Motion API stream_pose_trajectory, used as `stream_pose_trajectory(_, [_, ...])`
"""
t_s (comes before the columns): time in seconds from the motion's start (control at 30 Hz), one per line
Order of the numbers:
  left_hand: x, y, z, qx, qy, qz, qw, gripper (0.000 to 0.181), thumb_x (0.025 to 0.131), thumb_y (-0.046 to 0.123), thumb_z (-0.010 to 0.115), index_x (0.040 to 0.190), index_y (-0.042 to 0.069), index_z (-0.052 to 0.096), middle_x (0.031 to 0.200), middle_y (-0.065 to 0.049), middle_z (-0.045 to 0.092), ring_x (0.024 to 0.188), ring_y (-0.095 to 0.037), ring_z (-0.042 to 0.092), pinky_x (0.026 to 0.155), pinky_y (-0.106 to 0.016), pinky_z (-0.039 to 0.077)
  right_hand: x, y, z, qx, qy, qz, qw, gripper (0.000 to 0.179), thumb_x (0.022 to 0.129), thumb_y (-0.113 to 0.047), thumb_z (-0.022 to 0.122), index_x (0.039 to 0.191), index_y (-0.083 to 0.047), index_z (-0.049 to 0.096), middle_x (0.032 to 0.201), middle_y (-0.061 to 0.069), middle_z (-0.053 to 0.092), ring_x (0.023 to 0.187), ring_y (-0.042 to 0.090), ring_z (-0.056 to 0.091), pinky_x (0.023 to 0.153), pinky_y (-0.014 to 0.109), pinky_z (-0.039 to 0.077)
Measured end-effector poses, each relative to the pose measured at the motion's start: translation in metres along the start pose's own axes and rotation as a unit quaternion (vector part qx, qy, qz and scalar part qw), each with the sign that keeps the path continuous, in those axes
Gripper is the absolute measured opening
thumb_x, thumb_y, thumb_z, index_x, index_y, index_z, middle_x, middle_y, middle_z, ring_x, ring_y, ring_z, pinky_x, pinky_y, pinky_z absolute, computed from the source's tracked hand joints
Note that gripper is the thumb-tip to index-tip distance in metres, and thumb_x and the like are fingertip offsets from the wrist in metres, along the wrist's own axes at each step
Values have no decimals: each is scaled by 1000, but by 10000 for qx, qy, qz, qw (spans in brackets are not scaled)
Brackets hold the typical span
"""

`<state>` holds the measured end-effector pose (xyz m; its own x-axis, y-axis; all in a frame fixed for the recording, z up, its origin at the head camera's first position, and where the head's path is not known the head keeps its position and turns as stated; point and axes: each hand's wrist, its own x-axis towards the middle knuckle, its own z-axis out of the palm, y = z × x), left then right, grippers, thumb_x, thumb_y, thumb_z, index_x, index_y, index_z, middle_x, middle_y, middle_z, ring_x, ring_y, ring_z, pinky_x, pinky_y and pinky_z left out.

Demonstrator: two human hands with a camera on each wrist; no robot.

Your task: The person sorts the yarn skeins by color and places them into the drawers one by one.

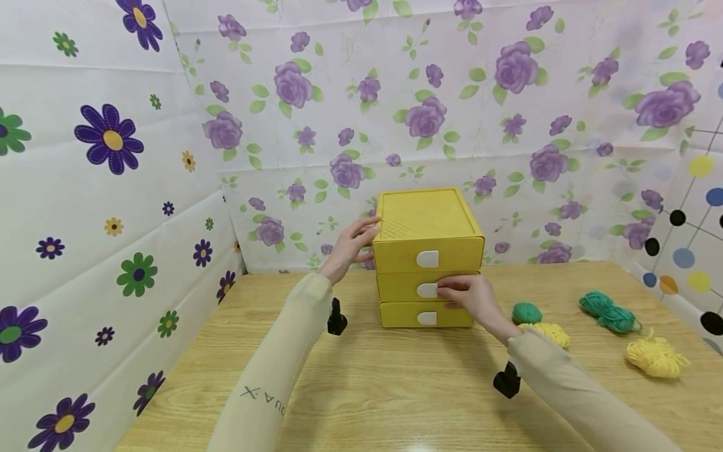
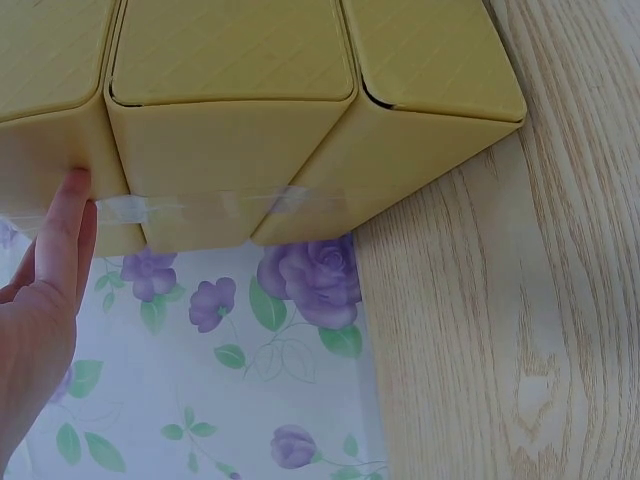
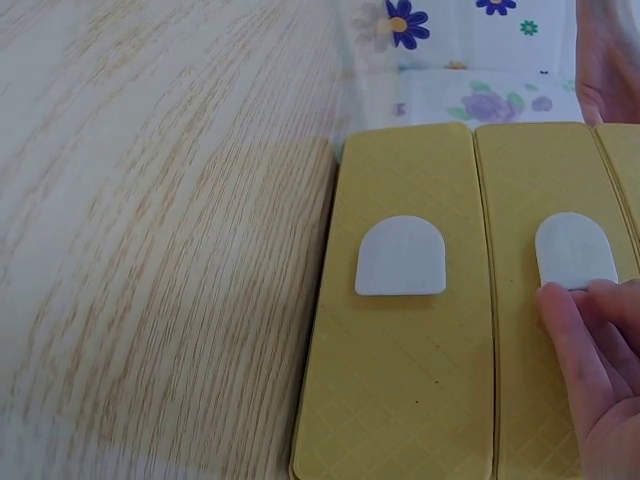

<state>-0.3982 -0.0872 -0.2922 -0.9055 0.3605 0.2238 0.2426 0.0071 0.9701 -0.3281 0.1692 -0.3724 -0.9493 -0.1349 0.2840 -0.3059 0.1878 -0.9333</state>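
A yellow three-drawer box [image 1: 429, 216] stands at the back of the table, each drawer front carrying a white rounded tab. My right hand [image 1: 474, 298] pinches the edge of the tab [image 1: 426, 290] on the middle drawer [image 1: 398, 287]. In the right wrist view, thumb and fingertips meet at the straight side of that white tab [image 3: 575, 250]. My left hand [image 1: 350, 247] rests against the box's left side near the top, its fingers extended. The left wrist view has a fingertip of the left hand [image 2: 50, 290] on the side of the top drawer section. All three drawers sit closed.
To the right of the box lie a green yarn ball [image 1: 526, 312] and a yellow yarn bundle [image 1: 548, 333]. Farther right are a green skein [image 1: 609, 312] and another yellow bundle [image 1: 655, 356]. Floral sheets [image 1: 305, 125] hang behind the wooden table [image 1: 367, 389].
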Motion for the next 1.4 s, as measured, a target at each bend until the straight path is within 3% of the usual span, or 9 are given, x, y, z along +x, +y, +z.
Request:
stream_pose_trajectory(0.27, [4,-6,-1,135,120,160,9997,39,93,28,52,131,18,50,112,-11,47,88,-22,48,76,-39,48,-4,0,-2,-35,-149,82,9998,20,85,0,61,101,12,63,93,22,63,84,31,62,67,40,51])
stream_pose_trajectory(0.43, [3,-5,-1,83,84,70,9999,39,94,28,52,131,17,49,112,-11,47,90,-24,46,75,-38,48,-9,-1,-3,-77,-223,152,9996,20,85,-1,62,100,11,64,93,21,64,85,32,62,68,42,50])
stream_pose_trajectory(0.73, [-11,16,5,-2,-133,-49,9999,43,96,20,48,136,7,41,115,-14,43,96,-31,43,84,-48,42,-18,-5,-5,-213,-434,75,9988,19,82,-2,66,97,10,66,88,18,65,83,39,60,67,45,50])
stream_pose_trajectory(0.97, [3,-6,0,87,70,67,9999,40,93,29,52,132,17,48,115,-12,45,98,-32,45,77,-40,47,-24,-10,-8,-377,-613,175,9973,19,83,-3,65,98,9,66,89,18,65,81,34,62,66,42,51])
stream_pose_trajectory(1.27, [3,-6,0,141,119,70,9998,40,93,29,52,132,17,49,114,-12,46,93,-25,50,75,-38,49,-33,-16,-9,-533,-694,158,9960,17,81,-5,67,94,8,68,86,16,66,76,26,64,61,32,52])
stream_pose_trajectory(1.4, [3,-6,0,134,128,70,9998,39,94,29,52,131,17,49,114,-11,47,93,-25,49,74,-37,49,-37,-19,-10,-629,-744,123,9952,16,81,-5,67,93,7,69,85,15,66,76,30,63,61,32,52])
